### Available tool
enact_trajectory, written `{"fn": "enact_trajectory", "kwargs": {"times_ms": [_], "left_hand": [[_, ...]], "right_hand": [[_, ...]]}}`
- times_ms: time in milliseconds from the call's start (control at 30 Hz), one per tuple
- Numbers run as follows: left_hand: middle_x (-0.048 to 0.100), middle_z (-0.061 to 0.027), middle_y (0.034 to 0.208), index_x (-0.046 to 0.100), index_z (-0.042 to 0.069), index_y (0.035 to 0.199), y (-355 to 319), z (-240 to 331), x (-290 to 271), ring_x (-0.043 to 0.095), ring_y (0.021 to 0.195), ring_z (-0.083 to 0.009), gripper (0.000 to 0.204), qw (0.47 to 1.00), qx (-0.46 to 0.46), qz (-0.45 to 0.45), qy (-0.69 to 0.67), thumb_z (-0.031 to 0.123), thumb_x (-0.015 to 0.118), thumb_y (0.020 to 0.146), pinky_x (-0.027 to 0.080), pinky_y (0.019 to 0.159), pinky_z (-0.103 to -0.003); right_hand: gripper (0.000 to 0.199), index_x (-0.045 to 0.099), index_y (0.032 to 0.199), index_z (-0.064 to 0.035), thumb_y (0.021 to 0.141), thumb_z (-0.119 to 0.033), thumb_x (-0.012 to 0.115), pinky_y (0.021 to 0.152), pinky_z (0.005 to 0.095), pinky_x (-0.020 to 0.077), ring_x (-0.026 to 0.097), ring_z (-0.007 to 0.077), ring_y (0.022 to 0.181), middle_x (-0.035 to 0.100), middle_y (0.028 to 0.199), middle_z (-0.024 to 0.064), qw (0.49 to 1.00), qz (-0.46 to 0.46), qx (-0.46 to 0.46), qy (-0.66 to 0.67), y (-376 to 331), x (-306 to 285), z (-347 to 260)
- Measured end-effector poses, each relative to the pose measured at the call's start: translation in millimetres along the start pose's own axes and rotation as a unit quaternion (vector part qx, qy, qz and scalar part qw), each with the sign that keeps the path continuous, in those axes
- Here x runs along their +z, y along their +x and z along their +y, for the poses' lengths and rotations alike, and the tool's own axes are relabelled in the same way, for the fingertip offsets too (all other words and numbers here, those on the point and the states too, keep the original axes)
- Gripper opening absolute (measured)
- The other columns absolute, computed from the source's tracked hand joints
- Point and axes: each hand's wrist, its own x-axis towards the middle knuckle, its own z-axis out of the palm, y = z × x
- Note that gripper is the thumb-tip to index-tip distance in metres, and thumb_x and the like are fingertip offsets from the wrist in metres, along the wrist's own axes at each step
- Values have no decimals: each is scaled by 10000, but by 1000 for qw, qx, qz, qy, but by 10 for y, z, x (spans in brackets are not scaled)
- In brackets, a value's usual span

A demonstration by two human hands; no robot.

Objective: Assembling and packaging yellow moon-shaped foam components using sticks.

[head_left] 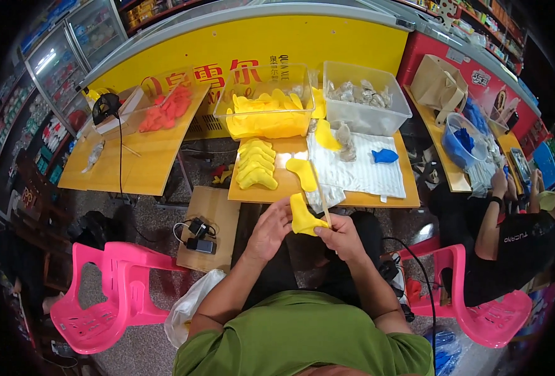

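A small yellow boot-shaped cloth piece [303, 216] is up between my hands, just past the table's near edge. The fingers of my left hand [270, 230] are closed on its left edge. My right hand [343, 238] pinches its lower right tip, together with a thin pale stick [320, 191] that points up and away over the table. Beyond my hands lies another flat yellow boot-shaped piece [302, 174]. To its left, a row of plump yellow pieces [256, 164] overlaps in a neat stack.
Two clear bins stand behind: one bin [265, 130] of yellow pieces, one bin [368, 119] of greyish bundles. A blue fish-shaped piece [384, 155] lies on a white striped cloth [359, 178]. Pink chairs [127, 288] flank me. A co-worker [509, 244] sits at right.
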Motion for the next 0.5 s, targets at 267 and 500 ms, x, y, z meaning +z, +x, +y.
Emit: {"fn": "enact_trajectory", "kwargs": {"times_ms": [267, 500], "left_hand": [[609, -153, 1070, 524, -46, 1137, 283, -35, -48, 607, 1007, -274, 274, 993, -69, 73, -59, 135, 463, 941, 482, 905, -391], [545, -180, 1212, 477, -6, 1194, 404, 211, -345, 495, 1178, -316, 319, 985, 23, 139, -103, 205, 451, 956, 388, 1020, -464]], "right_hand": [[196, 575, 1037, 10, 880, -108, 574, 621, 249, 424, 507, 78, 705, 551, 749, 17, 947, 120, -134, -267, -59, 60, -87], [152, 581, 874, -30, 900, -173, 538, 508, 394, 434, 563, 360, 592, 555, 684, 168, 874, 61, -164, -454, -320, 148, 120]]}}
